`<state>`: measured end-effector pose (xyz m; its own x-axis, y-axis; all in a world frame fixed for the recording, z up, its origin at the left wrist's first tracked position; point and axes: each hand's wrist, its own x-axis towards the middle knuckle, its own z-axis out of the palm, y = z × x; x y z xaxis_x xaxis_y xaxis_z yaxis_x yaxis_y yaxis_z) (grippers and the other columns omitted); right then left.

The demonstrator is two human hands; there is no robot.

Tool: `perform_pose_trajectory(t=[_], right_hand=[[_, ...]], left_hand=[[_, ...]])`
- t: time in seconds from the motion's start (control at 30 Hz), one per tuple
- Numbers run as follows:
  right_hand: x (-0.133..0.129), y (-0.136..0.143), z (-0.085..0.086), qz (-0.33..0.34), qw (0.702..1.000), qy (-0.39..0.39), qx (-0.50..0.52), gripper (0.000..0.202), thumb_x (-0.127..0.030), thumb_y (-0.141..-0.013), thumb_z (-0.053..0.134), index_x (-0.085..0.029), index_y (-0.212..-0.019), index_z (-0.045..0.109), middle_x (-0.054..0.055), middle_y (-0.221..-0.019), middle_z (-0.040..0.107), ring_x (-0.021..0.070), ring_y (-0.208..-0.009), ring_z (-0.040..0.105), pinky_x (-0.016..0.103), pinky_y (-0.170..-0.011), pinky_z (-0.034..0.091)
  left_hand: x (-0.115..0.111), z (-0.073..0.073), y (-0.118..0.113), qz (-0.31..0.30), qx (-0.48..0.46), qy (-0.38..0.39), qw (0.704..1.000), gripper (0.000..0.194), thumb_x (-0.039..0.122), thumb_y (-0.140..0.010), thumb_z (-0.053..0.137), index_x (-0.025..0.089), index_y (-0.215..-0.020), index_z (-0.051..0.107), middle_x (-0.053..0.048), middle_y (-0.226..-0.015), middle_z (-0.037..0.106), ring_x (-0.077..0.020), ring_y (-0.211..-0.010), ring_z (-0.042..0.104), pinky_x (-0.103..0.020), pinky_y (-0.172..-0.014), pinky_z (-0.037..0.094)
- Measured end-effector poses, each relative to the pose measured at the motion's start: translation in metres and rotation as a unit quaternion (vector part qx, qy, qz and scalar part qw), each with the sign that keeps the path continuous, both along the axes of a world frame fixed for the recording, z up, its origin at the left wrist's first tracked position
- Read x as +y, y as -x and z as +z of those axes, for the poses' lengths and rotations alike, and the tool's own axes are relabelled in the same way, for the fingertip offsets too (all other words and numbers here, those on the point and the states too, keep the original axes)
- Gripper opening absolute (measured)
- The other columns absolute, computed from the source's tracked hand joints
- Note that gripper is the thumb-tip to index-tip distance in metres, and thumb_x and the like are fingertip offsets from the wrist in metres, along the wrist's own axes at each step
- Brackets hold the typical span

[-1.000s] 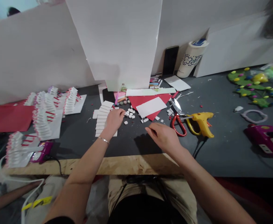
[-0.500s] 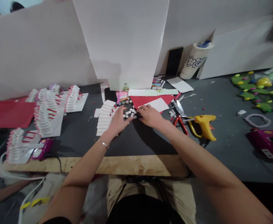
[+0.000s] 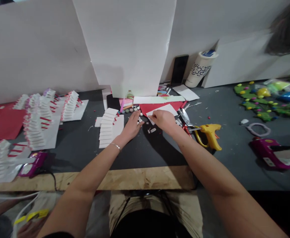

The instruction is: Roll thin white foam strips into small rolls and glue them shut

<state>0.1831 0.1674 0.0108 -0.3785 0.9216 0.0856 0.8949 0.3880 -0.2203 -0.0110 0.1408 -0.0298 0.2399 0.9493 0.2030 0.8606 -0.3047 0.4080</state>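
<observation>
The left hand (image 3: 131,129) is resting half open around small white pieces (image 3: 139,120) on the tabletop (image 3: 135,155), seemingly gathering them. The right hand (image 3: 164,121) is curling its fingers at a white card (image 3: 170,108), its grip unclear. Lifting one piece is likely calling for a light pinch.

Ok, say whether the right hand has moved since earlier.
Yes, the right hand has moved forward, from short of the white card to over it.

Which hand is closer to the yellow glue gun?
Right. The right hand is at the white card, left of the glue gun; the left hand is farther left, by the small white pieces.
</observation>
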Motion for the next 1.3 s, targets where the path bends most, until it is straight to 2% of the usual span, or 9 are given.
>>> perform_pose_trajectory(t=[0.13,0.3,0.47,0.6,0.73,0.93,1.07,1.2,1.3], right_hand=[[0.011,-0.031,0.008,-0.064,0.998,-0.016,0.013,0.028,-0.025,-0.096,0.044,-0.02,-0.105,0.07,0.011,-0.105,0.073,0.0236,-0.091,0.066,0.029,-0.063,0.04],[0.022,-0.05,0.004,0.004,1.0,0.021,-0.02,0.034,-0.02,-0.083,0.065,-0.021,-0.117,0.066,0.011,-0.118,0.068,0.0293,-0.109,0.059,0.037,-0.082,0.046],[0.023,-0.048,-0.01,0.089,0.995,0.033,-0.041,0.027,-0.016,-0.081,0.066,-0.018,-0.107,0.069,0.014,-0.119,0.065,0.028,-0.109,0.056,0.038,-0.089,0.044],[0.02,-0.051,-0.017,0.079,0.997,-0.016,0.0,0.013,-0.015,-0.086,0.055,-0.016,-0.088,0.068,0.013,-0.102,0.068,0.0274,-0.101,0.057,0.038,-0.087,0.043],[0.019,-0.05,-0.012,0.024,0.984,-0.04,0.171,0.009,-0.018,-0.084,0.053,-0.018,-0.085,0.061,0.009,-0.092,0.068,0.0224,-0.087,0.059,0.035,-0.08,0.045],[0.023,-0.042,0.009,-0.103,0.9,0.014,0.424,0.004,-0.025,-0.078,0.053,-0.022,-0.082,0.051,-0.001,-0.069,0.056,0.0149,-0.064,0.052,0.029,-0.061,0.042],[0.014,-0.044,0.015,-0.045,0.905,0.078,0.415,0.013,-0.024,-0.078,0.054,-0.021,-0.09,0.054,0.002,-0.079,0.063,0.014,-0.066,0.053,0.028,-0.061,0.042],[0.001,-0.033,0.019,0.042,0.94,0.073,0.331,0.016,-0.023,-0.083,0.05,-0.02,-0.095,0.059,0.007,-0.094,0.068,0.0163,-0.075,0.058,0.031,-0.068,0.045],[-0.001,-0.015,0.025,0.111,0.946,0.058,0.298,0.017,-0.021,-0.087,0.046,-0.02,-0.096,0.06,0.007,-0.095,0.068,0.0173,-0.08,0.059,0.031,-0.071,0.045]], left_hand=[[-0.004,0.022,0.005,0.051,-0.035,-0.079,0.995,0.024,0.033,-0.097,0.044,0.016,-0.102,0.061,-0.015,-0.113,0.067,-0.0258,-0.115,0.059,-0.041,-0.103,0.043],[0.0,0.044,0.004,0.068,0.04,-0.069,0.994,0.033,0.029,-0.098,0.037,0.019,-0.071,0.054,-0.008,-0.073,0.064,-0.0247,-0.088,0.063,-0.045,-0.098,0.039],[0.004,0.047,0.006,0.036,-0.007,-0.042,0.998,0.013,0.025,-0.093,0.048,0.02,-0.093,0.061,-0.007,-0.087,0.069,-0.0232,-0.092,0.063,-0.038,-0.093,0.04],[-0.023,0.046,0.018,0.006,0.107,0.026,0.994,0.015,0.032,-0.089,0.061,0.021,-0.099,0.059,-0.003,-0.078,0.067,-0.0243,-0.082,0.063,-0.041,-0.091,0.038],[-0.045,0.038,0.021,-0.034,0.189,0.087,0.978,0.017,0.031,-0.086,0.068,0.021,-0.094,0.056,-0.005,-0.083,0.07,-0.0267,-0.084,0.065,-0.041,-0.088,0.037],[-0.034,0.036,0.008,0.027,0.189,0.048,0.98,0.008,0.026,-0.093,0.054,0.02,-0.093,0.058,-0.008,-0.084,0.071,-0.0259,-0.082,0.065,-0.04,-0.085,0.037],[-0.039,0.054,0.014,0.102,0.1,-0.005,0.99,0.023,0.036,-0.097,0.049,0.021,-0.086,0.062,-0.003,-0.067,0.067,-0.023,-0.07,0.063,-0.043,-0.088,0.04],[-0.039,0.067,0.014,0.045,-0.025,-0.074,0.996,0.025,0.04,-0.095,0.05,0.02,-0.099,0.065,-0.011,-0.106,0.071,-0.0259,-0.107,0.061,-0.04,-0.097,0.043],[-0.02,0.067,0.005,-0.004,-0.077,-0.079,0.994,0.065,0.047,-0.08,0.071,0.019,-0.134,0.049,-0.016,-0.145,0.049,-0.0314,-0.133,0.044,-0.044,-0.11,0.036]])
